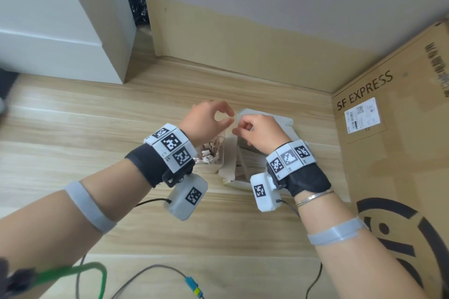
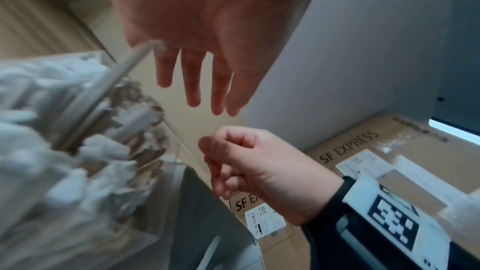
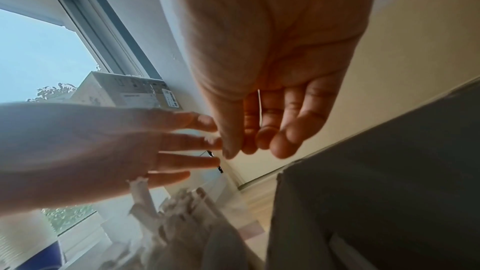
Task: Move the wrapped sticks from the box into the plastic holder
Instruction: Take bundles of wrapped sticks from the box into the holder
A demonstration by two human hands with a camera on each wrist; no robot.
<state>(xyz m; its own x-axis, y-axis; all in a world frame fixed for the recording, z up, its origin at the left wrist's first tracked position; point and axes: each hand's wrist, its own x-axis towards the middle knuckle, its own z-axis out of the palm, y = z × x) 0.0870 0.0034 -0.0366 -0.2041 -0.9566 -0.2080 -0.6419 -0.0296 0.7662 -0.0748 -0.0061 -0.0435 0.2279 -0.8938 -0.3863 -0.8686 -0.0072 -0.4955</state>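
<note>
A clear plastic holder (image 1: 211,155) packed with paper-wrapped sticks (image 2: 103,147) stands on the wooden table, just left of the small open box (image 1: 264,119). Both hands hover above them, fingertips nearly meeting. My right hand (image 1: 239,128) is curled, and its thumb and fingers pinch a thin white wrapped stick (image 3: 258,106). My left hand (image 1: 230,118) is over the holder with its fingers straight (image 2: 193,98). The top of one wrapped stick (image 2: 124,73) standing in the holder reaches its palm edge. The box's grey wall (image 3: 376,171) hides what is inside.
A large SF EXPRESS carton (image 1: 393,128) stands close on the right. A white box (image 1: 48,31) is at the back left, and the wall (image 1: 243,43) runs right behind the holder. Cables (image 1: 150,272) and a green cord (image 1: 73,272) lie near the front edge.
</note>
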